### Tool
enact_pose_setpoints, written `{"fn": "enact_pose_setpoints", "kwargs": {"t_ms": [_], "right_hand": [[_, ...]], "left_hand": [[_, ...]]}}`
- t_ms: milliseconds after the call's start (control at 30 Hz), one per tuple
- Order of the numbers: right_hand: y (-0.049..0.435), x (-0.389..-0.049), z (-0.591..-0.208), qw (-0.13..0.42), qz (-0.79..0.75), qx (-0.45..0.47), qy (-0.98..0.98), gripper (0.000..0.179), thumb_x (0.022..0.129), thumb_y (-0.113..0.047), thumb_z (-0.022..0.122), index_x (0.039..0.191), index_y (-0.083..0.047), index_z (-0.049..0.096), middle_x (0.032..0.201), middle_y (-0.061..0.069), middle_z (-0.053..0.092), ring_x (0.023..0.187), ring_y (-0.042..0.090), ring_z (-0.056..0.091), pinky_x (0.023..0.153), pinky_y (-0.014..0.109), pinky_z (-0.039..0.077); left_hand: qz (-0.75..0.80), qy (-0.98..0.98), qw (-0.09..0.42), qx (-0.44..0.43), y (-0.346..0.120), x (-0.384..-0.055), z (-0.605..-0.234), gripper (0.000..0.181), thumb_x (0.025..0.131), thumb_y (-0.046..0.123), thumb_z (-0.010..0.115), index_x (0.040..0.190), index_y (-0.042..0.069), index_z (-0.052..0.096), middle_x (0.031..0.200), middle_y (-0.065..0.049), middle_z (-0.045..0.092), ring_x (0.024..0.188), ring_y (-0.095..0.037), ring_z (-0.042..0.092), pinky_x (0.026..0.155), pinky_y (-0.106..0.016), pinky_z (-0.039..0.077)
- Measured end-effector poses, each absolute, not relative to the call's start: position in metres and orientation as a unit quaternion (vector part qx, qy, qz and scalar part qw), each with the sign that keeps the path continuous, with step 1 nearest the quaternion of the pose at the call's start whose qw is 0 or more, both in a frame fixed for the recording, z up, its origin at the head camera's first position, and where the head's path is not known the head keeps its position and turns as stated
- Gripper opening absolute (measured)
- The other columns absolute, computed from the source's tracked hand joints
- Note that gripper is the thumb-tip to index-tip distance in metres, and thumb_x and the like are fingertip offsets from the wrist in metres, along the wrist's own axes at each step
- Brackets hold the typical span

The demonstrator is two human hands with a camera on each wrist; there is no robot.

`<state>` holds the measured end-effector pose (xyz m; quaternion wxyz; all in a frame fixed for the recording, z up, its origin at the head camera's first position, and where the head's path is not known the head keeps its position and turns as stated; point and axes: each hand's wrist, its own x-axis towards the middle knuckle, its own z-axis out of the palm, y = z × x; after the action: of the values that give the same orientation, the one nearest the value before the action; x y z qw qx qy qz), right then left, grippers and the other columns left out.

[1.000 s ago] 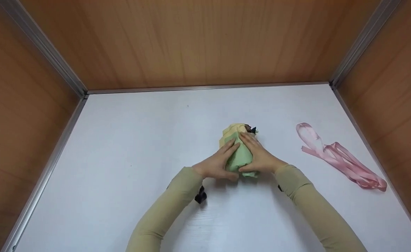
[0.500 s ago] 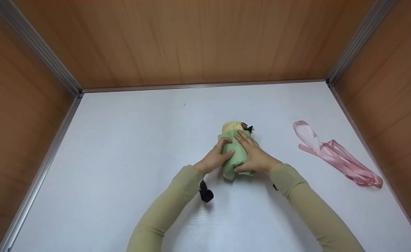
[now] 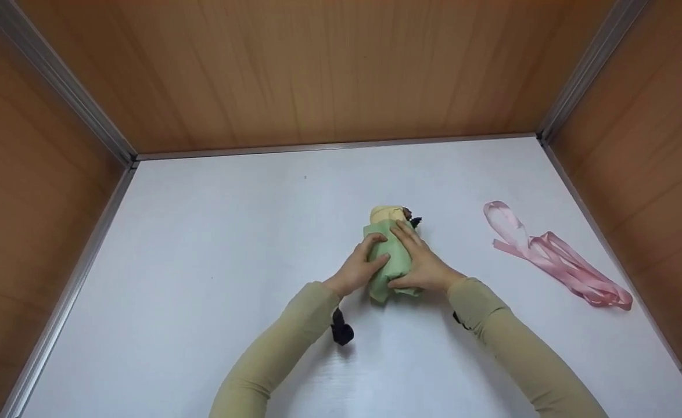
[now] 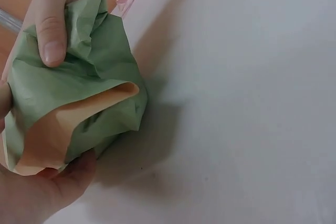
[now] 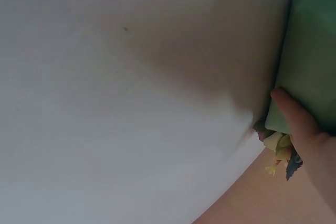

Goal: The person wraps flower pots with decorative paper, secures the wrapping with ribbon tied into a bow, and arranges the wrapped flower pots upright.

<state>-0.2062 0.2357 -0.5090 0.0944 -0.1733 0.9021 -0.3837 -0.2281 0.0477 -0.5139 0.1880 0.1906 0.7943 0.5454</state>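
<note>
A small bouquet wrapped in green paper (image 3: 398, 255) lies on the white table in the head view, between both hands. Yellow paper (image 3: 386, 214) shows at its far end, where flowers (image 5: 281, 148) and a dark leaf stick out in the right wrist view. My left hand (image 3: 355, 270) grips the wrap's left side, fingers bent over the edge and thumb on top. From the right, my right hand (image 3: 425, 264) holds it, fingers along the upper face and thumb across the near end. In the left wrist view that near end is folded, baring the paper's peach inner side (image 4: 50, 135).
A loosely folded pink ribbon (image 3: 573, 276) lies on the table to the right. Wood-grain panels (image 3: 329, 69) with metal edging enclose the white table (image 3: 219, 220) at the back and both sides.
The green paper has come round over the bouquet's left side, covering yellow paper that showed there. My left hand has shifted its grip to that edge; the right hand stays on the wrap.
</note>
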Motion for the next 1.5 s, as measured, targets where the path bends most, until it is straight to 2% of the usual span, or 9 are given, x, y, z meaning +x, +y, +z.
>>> {"fn": "enact_pose_setpoints", "kwargs": {"t_ms": [267,367,467,533,633,733,833,1033,1500], "right_hand": [[0.235,-0.194,-0.509,0.115,-0.384,-0.183,0.898,0.114,0.066,-0.035,0.086,0.153,-0.017,0.015,0.16,0.001,0.0,0.144,0.038,0.005,0.108,0.062,0.022],[0.235,-0.193,-0.51,0.118,-0.385,-0.189,0.896,0.112,0.067,-0.034,0.086,0.153,-0.019,0.015,0.16,0.0,0.001,0.144,0.037,0.006,0.108,0.061,0.024],[0.236,-0.192,-0.511,0.115,-0.389,-0.194,0.893,0.11,0.067,-0.032,0.086,0.152,-0.019,0.017,0.16,0.001,0.002,0.144,0.037,0.006,0.108,0.062,0.024],[0.237,-0.191,-0.512,0.11,-0.391,-0.191,0.894,0.11,0.067,-0.031,0.086,0.152,-0.019,0.018,0.16,0.001,0.003,0.144,0.037,0.006,0.108,0.062,0.023],[0.237,-0.186,-0.512,0.109,-0.393,-0.19,0.893,0.11,0.066,-0.031,0.086,0.152,-0.018,0.018,0.16,0.002,0.003,0.145,0.036,0.006,0.108,0.062,0.022],[0.237,-0.18,-0.512,0.116,-0.392,-0.197,0.891,0.112,0.067,-0.033,0.086,0.152,-0.016,0.015,0.16,0.004,0.001,0.145,0.036,0.004,0.109,0.062,0.022],[0.236,-0.176,-0.512,0.121,-0.395,-0.202,0.888,0.114,0.067,-0.035,0.086,0.152,-0.015,0.014,0.16,0.006,0.0,0.145,0.037,0.003,0.109,0.062,0.022],[0.238,-0.178,-0.513,0.114,-0.39,-0.21,0.889,0.118,0.064,-0.042,0.085,0.152,-0.014,0.012,0.159,0.008,-0.001,0.144,0.039,0.001,0.108,0.064,0.021],[0.252,-0.184,-0.515,0.131,-0.419,-0.27,0.857,0.128,0.059,-0.046,0.086,0.152,-0.011,0.006,0.157,0.016,-0.008,0.142,0.047,-0.005,0.105,0.069,0.017]], "left_hand": [[0.479,0.824,0.199,0.227,0.036,-0.214,-0.512,0.049,0.094,0.033,0.058,0.134,0.017,0.037,0.144,-0.023,0.026,0.133,-0.034,0.031,0.107,-0.048,0.032],[0.387,0.872,0.134,0.268,0.033,-0.21,-0.506,0.056,0.087,0.041,0.065,0.132,0.017,0.043,0.146,-0.026,0.016,0.136,-0.039,0.021,0.11,-0.053,0.023],[0.277,0.906,0.035,0.317,0.032,-0.206,-0.499,0.058,0.083,0.047,0.067,0.128,0.013,0.051,0.148,-0.027,0.011,0.14,-0.039,0.009,0.11,-0.058,0.01],[0.22,0.909,-0.014,0.353,0.032,-0.203,-0.495,0.059,0.084,0.047,0.065,0.128,0.01,0.053,0.148,-0.025,0.016,0.139,-0.038,0.013,0.109,-0.059,0.011],[0.169,0.895,-0.045,0.41,0.031,-0.197,-0.493,0.06,0.089,0.044,0.059,0.133,0.006,0.05,0.146,-0.02,0.029,0.137,-0.032,0.026,0.112,-0.05,0.02],[0.156,0.872,-0.046,0.462,0.029,-0.193,-0.493,0.056,0.093,0.039,0.056,0.137,0.006,0.047,0.142,-0.016,0.04,0.133,-0.027,0.038,0.11,-0.039,0.033],[0.161,0.853,-0.036,0.495,0.027,-0.191,-0.494,0.056,0.091,0.039,0.059,0.138,0.011,0.048,0.141,-0.015,0.04,0.132,-0.027,0.04,0.108,-0.036,0.037],[0.146,0.853,-0.034,0.5,0.028,-0.193,-0.497,0.068,0.082,0.052,0.064,0.141,0.022,0.047,0.142,-0.014,0.038,0.13,-0.026,0.04,0.104,-0.036,0.041],[0.146,0.86,-0.056,0.486,0.032,-0.193,-0.504,0.069,0.079,0.054,0.065,0.139,0.024,0.049,0.14,-0.011,0.041,0.125,-0.023,0.042,0.102,-0.034,0.043]]}}
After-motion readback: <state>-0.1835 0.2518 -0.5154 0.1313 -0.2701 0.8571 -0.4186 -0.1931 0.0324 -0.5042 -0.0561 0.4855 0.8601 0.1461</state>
